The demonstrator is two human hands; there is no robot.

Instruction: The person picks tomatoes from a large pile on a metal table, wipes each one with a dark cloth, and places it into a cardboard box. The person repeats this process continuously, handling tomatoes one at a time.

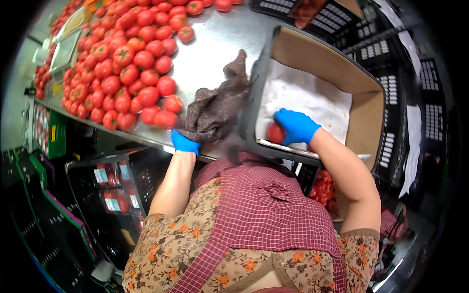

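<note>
My right hand [296, 126], in a blue glove, is inside a black crate [253, 110] with its fingers around a red tomato [275, 132]. White paper [304, 84] lines the bottom of the crate, and brown cardboard [329, 62] stands along its sides. A bit of another red thing shows under my right wrist. My left hand [185, 142], also gloved in blue, grips a bunched dark brown cloth [218, 110] at the table's near edge; the cloth hides its fingers. Just beyond that hand, a large pile of tomatoes [122, 69] covers the left of the metal table [210, 40].
Black crates [377, 51] are stacked to the right and at the back. Below the table edge on the left is a black crate [135, 172] with packed tomatoes [113, 190]. Red peppers [323, 190] sit in a box under my right arm. A clear plastic container [65, 51] stands far left.
</note>
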